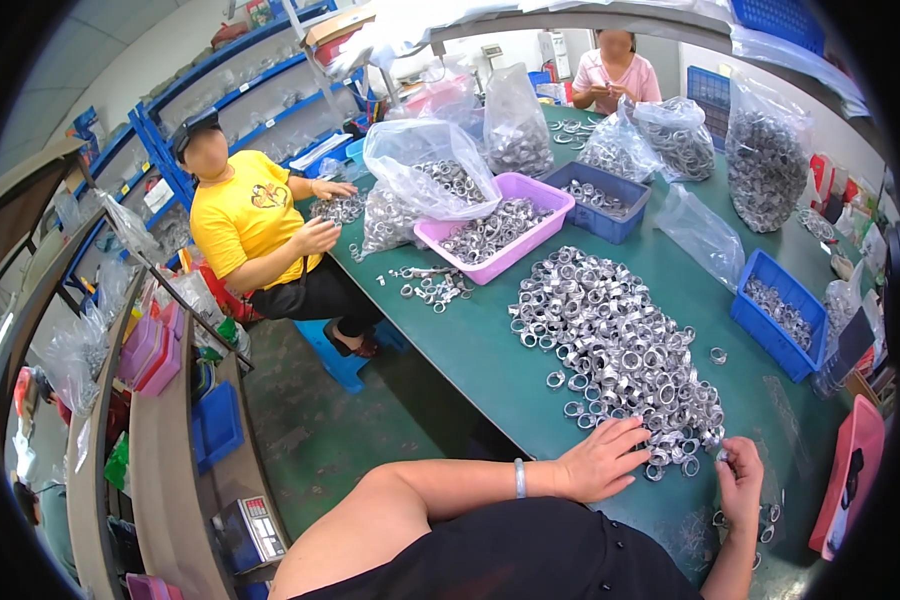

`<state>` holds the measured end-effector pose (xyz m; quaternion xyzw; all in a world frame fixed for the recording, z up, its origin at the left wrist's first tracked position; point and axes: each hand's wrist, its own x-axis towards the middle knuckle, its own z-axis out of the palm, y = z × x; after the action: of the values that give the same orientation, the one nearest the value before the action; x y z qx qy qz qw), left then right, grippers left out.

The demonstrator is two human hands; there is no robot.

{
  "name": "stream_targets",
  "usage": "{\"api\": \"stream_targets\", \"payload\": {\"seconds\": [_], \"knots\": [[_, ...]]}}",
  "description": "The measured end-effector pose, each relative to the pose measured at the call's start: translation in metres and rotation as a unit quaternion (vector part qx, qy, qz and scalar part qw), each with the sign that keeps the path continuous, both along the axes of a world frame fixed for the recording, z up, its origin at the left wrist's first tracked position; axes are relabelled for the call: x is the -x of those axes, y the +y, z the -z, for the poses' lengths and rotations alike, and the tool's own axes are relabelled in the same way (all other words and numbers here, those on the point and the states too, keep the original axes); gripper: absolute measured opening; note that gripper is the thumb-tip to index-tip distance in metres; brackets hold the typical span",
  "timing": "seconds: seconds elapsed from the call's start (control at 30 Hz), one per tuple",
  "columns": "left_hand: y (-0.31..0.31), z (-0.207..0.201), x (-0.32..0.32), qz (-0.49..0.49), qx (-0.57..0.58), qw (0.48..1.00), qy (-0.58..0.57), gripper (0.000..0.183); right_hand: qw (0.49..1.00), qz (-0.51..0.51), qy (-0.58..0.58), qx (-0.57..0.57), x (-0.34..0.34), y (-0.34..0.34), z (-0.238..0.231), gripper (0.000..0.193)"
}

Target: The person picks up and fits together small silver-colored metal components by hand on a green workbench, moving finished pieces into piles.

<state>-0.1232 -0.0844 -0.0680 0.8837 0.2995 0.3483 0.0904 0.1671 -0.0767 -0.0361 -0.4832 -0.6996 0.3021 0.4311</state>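
Note:
A large heap of silvery hose clamps [630, 345] lies on the green table in front of me. My left hand [602, 462] rests at the near edge of this heap, fingers spread and touching the clamps there. To the right of the heap, my right hand [740, 482] is closed in a pinch, with a small silvery piece, apparently a hose clamp, at its fingertips. Several loose clamps [767, 522] lie beside and partly behind my right wrist.
Beyond the heap stand a pink-purple basket [545, 235], a dark blue bin [610, 228] and bulging clear bags [770, 160]. A blue basket [782, 318] and a red-pink tray [850, 475] are at right. One co-worker [260, 210] sits at left, another [618, 75] at the far side.

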Motion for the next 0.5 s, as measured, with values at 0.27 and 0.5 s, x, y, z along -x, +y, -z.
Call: {"api": "stream_targets", "payload": {"seconds": [0.27, 0.5], "knots": [[-0.0002, 0.0007, -0.0007, -0.004, -0.004, 1.0, 0.006, 0.043, 1.0, 0.0, -0.006, 0.007, -0.0017, -0.0007, 0.0008, 0.03], [-0.0001, 0.0011, -0.0006, -0.004, -0.007, 1.0, 0.003, 0.043, 1.0, -0.008, -0.015, 0.005, -0.0017, -0.0009, -0.0004, 0.031]]}}
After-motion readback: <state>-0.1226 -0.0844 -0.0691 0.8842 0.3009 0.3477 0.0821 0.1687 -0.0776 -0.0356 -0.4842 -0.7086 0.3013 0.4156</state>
